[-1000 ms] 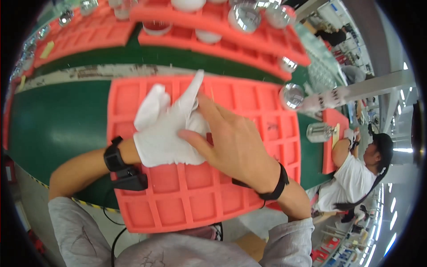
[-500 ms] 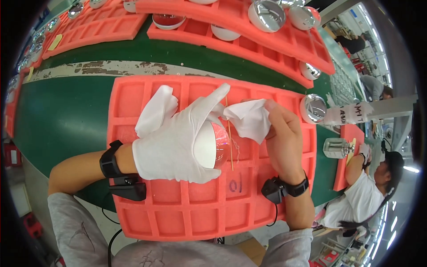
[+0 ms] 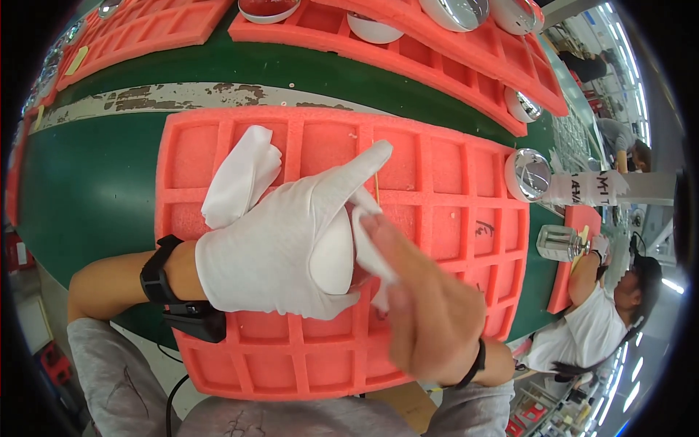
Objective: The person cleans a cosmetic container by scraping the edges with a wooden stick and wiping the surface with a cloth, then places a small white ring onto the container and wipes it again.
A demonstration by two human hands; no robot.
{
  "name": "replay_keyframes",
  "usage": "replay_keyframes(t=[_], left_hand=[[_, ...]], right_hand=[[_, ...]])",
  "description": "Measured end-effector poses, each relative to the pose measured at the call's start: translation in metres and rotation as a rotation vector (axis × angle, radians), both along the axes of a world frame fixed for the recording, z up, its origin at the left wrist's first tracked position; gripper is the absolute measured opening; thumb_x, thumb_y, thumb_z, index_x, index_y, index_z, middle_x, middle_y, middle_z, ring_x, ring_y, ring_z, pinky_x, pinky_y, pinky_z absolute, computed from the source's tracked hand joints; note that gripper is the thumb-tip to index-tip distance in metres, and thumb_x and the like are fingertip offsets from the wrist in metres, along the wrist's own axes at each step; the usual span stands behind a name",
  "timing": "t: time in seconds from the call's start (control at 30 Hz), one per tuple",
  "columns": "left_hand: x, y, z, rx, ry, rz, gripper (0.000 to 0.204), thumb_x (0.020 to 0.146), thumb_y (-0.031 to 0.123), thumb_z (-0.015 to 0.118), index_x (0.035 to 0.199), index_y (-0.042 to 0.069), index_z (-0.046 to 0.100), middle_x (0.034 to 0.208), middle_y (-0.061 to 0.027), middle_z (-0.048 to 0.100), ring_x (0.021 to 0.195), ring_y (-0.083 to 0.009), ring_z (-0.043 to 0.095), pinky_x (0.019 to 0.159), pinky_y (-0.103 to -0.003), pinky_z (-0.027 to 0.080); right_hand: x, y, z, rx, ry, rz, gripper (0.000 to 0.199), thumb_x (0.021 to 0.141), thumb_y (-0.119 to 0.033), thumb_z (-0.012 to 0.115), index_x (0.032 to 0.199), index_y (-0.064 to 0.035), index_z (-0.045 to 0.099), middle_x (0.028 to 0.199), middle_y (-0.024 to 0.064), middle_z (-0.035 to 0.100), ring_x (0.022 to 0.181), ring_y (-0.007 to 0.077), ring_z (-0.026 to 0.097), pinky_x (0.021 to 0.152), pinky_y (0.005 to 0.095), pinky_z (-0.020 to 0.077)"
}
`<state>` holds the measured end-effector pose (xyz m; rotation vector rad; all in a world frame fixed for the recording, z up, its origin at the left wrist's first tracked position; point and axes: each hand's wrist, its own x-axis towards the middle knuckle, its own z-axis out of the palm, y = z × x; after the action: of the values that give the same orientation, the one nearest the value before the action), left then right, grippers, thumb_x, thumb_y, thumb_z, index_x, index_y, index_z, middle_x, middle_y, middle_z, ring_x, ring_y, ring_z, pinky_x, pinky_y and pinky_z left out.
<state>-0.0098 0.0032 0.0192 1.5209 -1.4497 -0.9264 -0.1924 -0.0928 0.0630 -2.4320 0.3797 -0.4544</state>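
Observation:
My left hand, in a white glove, is closed around a round reflector with a white outer shell, held above a pink foam tray. Its mirrored side faces right and is mostly covered. Bare and slightly blurred, my right hand pinches a white cloth against that side. A thin yellowish stick shows beside the gloved fingertips; whether they hold it I cannot tell. A crumpled white fabric piece lies on the tray, beyond my left hand.
Foam trays with reflectors stand at the back of the green table. A mirrored ball-like piece rests at my tray's right corner. Farther right are a clear glass jar with a metal top and a seated person.
My right hand has moved left and nearer, bringing the cloth from beside the reflector onto its mirrored side. My left hand keeps its hold. The whole view has shifted slightly.

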Motion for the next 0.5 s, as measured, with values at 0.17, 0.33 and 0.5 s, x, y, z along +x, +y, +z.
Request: replay_keyframes(t=[0.17,0.33,0.5], left_hand=[[-0.004,-0.002,-0.002,-0.101,0.025,-0.016,0.108,0.064,0.017,0.083,0.154,0.000,0.027,0.106,-0.0105,0.063,0.095,-0.0245,0.062,0.086,-0.033,0.045],[-0.005,-0.004,-0.009,-0.219,-0.058,0.006,0.102,0.065,0.015,0.083,0.151,-0.001,0.031,0.100,-0.0094,0.063,0.087,-0.0244,0.061,0.077,-0.035,0.048],[-0.007,-0.004,-0.015,-0.179,0.082,0.002,0.100,0.064,0.014,0.083,0.150,-0.001,0.033,0.098,-0.0101,0.063,0.084,-0.0272,0.060,0.074,-0.036,0.049]], right_hand=[[0.000,0.027,0.006,-0.436,0.043,0.054,0.033,0.092,0.002,0.052,0.120,0.0202,0.056,0.112,0.0287,0.069,0.108,0.0385,0.069,0.081,0.0391,0.0611],[0.013,0.010,-0.003,-0.420,0.041,0.036,0.035,0.089,0.007,0.052,0.120,0.0213,0.055,0.113,0.0301,0.068,0.106,0.0383,0.070,0.080,0.0380,0.0613],[0.005,0.028,0.005,-0.544,0.122,0.043,0.032,0.089,0.008,0.053,0.117,0.0220,0.056,0.109,0.0289,0.069,0.103,0.0378,0.071,0.082,0.0370,0.0608]])
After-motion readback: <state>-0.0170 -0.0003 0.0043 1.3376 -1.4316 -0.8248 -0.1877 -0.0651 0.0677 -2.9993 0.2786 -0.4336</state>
